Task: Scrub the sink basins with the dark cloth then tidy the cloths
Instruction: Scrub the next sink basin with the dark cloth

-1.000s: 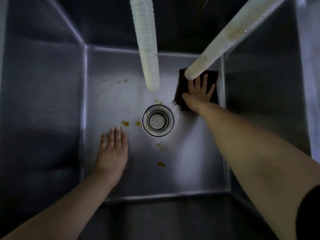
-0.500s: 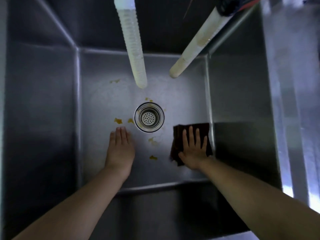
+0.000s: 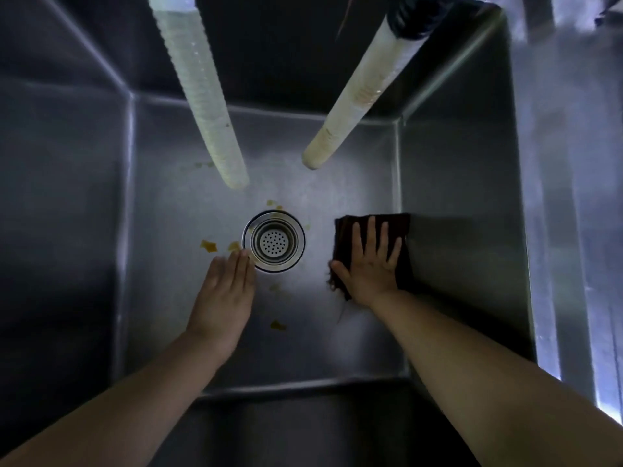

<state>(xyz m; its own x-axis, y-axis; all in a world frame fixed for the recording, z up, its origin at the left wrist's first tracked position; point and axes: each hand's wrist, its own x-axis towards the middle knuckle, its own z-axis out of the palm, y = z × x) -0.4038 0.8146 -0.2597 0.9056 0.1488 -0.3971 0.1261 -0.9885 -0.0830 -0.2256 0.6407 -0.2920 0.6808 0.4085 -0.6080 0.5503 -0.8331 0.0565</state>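
Stainless steel forms the deep square sink basin [image 3: 161,332], its dull grey floor and tall walls filling almost the whole frame. At the right centre of the frame lies the dark brownish-maroon square cloth [image 3: 401,230], spread flat on the basin floor with its right edge against the foot of the right wall. Its surface looks matte and nearly black in the dim light, and its lower left corner is frayed, with a loose thread trailing toward the bottom of the frame. The right hand [image 3: 369,267] presses down on the cloth, palm flat and fingers straight and spread, not curled round it. The left hand [image 3: 226,291] rests flat on the bare floor at the centre of the frame, fingers straight and together, its fingertips just beside the round metal drain strainer [image 3: 273,241]. Small yellow-orange food scraps [image 3: 208,246] lie scattered on the floor around the strainer, some left of it, some above it and one below it. Two pale ribbed hoses hang down from the top of the frame: the whitish left hose [image 3: 199,92] and the cream, stained right hose [image 3: 357,99], both ending above the floor.
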